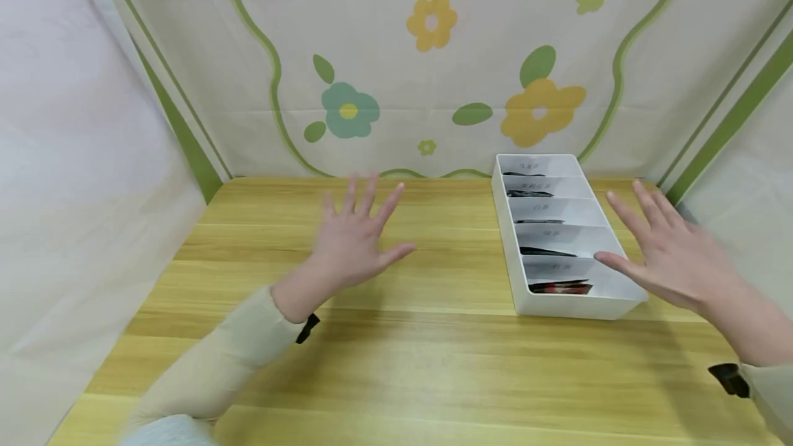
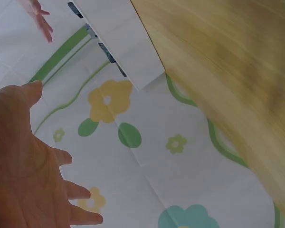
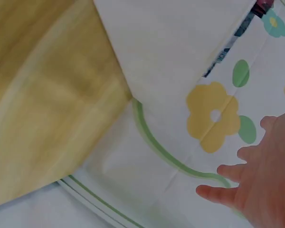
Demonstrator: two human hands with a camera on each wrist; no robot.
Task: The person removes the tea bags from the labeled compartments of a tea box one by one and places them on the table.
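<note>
My left hand (image 1: 350, 246) hovers over the middle-left of the wooden table, fingers spread and palm down, holding nothing. In the left wrist view that hand (image 2: 28, 166) shows with its fingers extended. My right hand (image 1: 678, 253) is raised just right of a white divided box (image 1: 576, 307), fingers also spread, its thumb overlapping the box's right edge in the head view. Several compartments run front to back in the box, each with thin flat packets in it. Red and dark packets (image 1: 560, 287) lie in the nearest compartment; dark packets (image 1: 545, 251) stand in the one behind.
The wooden table (image 1: 421, 363) ends at the back against a white curtain (image 1: 384, 12) printed with flowers and green lines. White cloth (image 1: 62, 191) hangs along the left, and more hangs at the right. Faint labels mark the box's dividers.
</note>
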